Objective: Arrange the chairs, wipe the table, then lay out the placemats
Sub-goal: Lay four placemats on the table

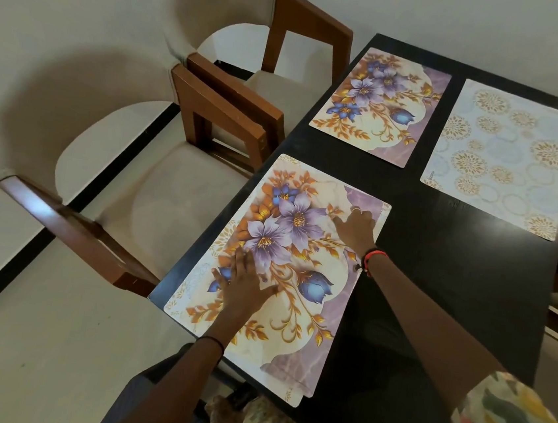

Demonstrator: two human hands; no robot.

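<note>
Pinning mat (304,221) (thin, bendy, likely slick) at table's (435,279) seven o'clock with left hand (246,283) spread flat; curling right hand (358,228) on its one o'clock corner, pinch or press unclear; best sliding, lifting by edges.

table (437,262): dark matt wood | placemats (301,282): glossy plastic | chairs (155,191): cloth, wood
</note>
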